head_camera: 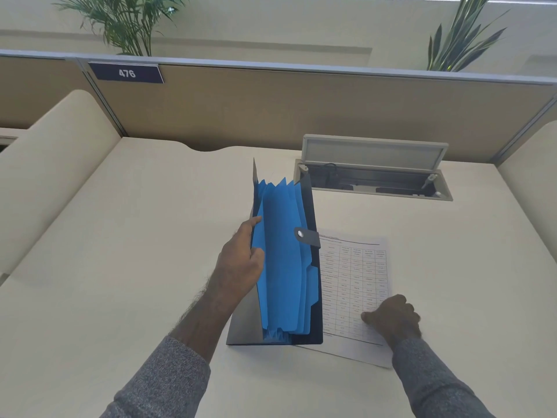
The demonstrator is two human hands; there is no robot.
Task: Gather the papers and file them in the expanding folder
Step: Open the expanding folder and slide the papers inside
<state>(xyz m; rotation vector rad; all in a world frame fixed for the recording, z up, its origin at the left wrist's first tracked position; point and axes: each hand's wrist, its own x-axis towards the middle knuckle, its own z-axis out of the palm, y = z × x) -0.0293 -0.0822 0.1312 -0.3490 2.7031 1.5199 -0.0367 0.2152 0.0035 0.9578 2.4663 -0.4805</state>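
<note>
The expanding folder [286, 267] stands on the desk, opened wide, dark covers outside and several blue dividers inside; a snap tab sticks out on its right cover. My left hand [241, 260] grips the folder's left cover, thumb over its edge. A printed paper [355, 282] with a table of figures lies flat just right of the folder, partly hidden behind it. My right hand [391, 318] rests on the paper's lower right part, fingers curled and pressing on the sheet.
An open cable hatch [373, 179] with its lid raised is set into the desk [135, 251] behind the paper. A tan partition [301, 110] with a "476" sign closes the back; curved side panels flank the desk.
</note>
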